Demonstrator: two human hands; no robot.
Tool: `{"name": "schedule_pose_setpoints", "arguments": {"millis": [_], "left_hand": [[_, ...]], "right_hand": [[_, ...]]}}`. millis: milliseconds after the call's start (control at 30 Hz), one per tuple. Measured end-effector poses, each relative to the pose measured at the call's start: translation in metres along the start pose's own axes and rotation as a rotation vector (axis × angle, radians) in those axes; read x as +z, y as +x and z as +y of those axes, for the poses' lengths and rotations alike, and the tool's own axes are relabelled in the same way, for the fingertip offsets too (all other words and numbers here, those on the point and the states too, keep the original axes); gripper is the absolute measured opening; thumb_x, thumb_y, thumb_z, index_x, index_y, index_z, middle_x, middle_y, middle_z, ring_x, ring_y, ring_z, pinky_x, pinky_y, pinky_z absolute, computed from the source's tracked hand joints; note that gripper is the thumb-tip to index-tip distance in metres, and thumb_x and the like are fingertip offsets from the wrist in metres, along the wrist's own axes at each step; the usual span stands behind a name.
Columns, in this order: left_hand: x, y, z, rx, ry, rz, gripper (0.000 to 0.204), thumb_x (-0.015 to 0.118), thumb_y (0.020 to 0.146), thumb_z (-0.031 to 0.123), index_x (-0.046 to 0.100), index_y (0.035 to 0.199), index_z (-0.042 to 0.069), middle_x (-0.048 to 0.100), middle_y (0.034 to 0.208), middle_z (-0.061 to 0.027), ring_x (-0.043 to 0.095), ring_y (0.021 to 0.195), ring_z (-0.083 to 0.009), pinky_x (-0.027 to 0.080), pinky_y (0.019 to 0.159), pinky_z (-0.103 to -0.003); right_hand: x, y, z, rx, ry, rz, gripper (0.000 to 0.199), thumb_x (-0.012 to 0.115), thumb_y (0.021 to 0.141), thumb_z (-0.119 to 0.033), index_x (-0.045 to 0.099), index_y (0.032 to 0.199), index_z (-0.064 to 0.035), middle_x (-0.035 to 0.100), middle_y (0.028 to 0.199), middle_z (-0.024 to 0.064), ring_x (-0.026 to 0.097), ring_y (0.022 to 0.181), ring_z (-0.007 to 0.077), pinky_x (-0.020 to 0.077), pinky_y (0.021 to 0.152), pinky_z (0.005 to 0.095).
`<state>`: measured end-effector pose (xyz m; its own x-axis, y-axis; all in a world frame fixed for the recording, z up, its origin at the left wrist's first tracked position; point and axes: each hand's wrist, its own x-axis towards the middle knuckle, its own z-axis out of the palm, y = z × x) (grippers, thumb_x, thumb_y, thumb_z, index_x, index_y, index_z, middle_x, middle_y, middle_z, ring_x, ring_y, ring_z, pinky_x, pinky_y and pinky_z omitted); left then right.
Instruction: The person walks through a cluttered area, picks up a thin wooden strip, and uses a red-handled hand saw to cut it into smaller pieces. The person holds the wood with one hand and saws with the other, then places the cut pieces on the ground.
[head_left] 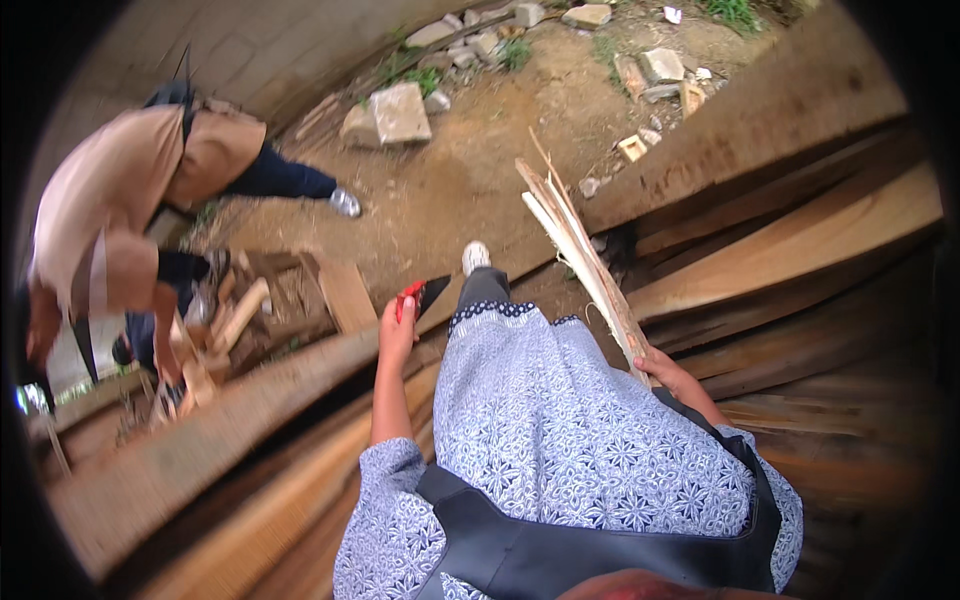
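My left hand (396,335) is closed around the red handle of a tool with a dark, tapering blade (433,291), possibly a handsaw; its exact kind is not clear. On the other side, my right hand (670,373) grips the lower end of a bundle of long, splintered wood strips (590,262). The strips slant up and away to the left, pale on the split faces and brown along one edge. Both hands are apart, one on each side of my patterned blue-and-white garment (560,420).
Long rough planks (800,250) are stacked around me on both sides. At left, another person (120,210) bends over split wood pieces (235,315). Ahead lie bare dirt ground (450,180), stone blocks (400,112) and rubble (660,68) beside a wall (270,50).
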<state>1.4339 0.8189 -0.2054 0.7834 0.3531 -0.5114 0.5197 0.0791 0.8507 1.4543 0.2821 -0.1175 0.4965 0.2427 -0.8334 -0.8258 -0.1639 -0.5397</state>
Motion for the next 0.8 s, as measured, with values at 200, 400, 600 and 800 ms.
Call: {"name": "schedule_pose_setpoints", "arguments": {"millis": [200, 400, 600, 800], "left_hand": [[0.089, 0.171, 0.233, -0.039, 0.046, -0.091, 0.037, 0.058, 0.101, 0.044, 0.060, 0.105, 0.008, 0.059, 0.072, 0.0005, 0.052, 0.059, -0.0078, 0.045, 0.051, -0.025], [0.159, 0.332, 0.381, 0.045, 0.167, -0.189, 0.036, 0.059, 0.100, 0.045, 0.060, 0.105, 0.009, 0.057, 0.071, 0.0011, 0.052, 0.059, -0.0075, 0.045, 0.052, -0.026], [0.223, 0.503, 0.487, 0.068, 0.120, -0.220, 0.038, 0.058, 0.100, 0.048, 0.058, 0.101, 0.010, 0.051, 0.066, 0.0023, 0.049, 0.055, -0.0076, 0.042, 0.048, -0.025], [0.271, 0.596, 0.594, -0.061, 0.106, -0.214, 0.041, 0.058, 0.099, 0.050, 0.059, 0.099, 0.009, 0.049, 0.060, 0.0024, 0.046, 0.046, -0.0089, 0.041, 0.043, -0.026]], "right_hand": [[-0.041, 0.024, -0.275, 0.044, 0.066, 0.006, 0.057, 0.080, 0.086, -0.028, 0.048, 0.130, -0.0095, 0.060, 0.083, 0.0069, 0.062, 0.069, 0.0195, 0.0554, 0.061, 0.0372], [-0.065, 0.084, -0.426, 0.128, 0.179, 0.114, 0.051, 0.079, 0.087, -0.028, 0.048, 0.123, -0.0107, 0.057, 0.083, 0.0066, 0.061, 0.067, 0.0198, 0.0555, 0.057, 0.0363], [-0.087, 0.164, -0.539, 0.032, 0.152, 0.177, 0.066, 0.081, 0.084, -0.032, 0.049, 0.136, -0.0068, 0.062, 0.109, 0.0082, 0.061, 0.098, 0.0211, 0.0528, 0.083, 0.0380], [-0.108, 0.212, -0.632, -0.114, 0.092, 0.242, 0.078, 0.082, 0.081, -0.035, 0.048, 0.144, -0.0052, 0.060, 0.127, 0.0090, 0.055, 0.117, 0.0203, 0.0431, 0.101, 0.0362]]}}
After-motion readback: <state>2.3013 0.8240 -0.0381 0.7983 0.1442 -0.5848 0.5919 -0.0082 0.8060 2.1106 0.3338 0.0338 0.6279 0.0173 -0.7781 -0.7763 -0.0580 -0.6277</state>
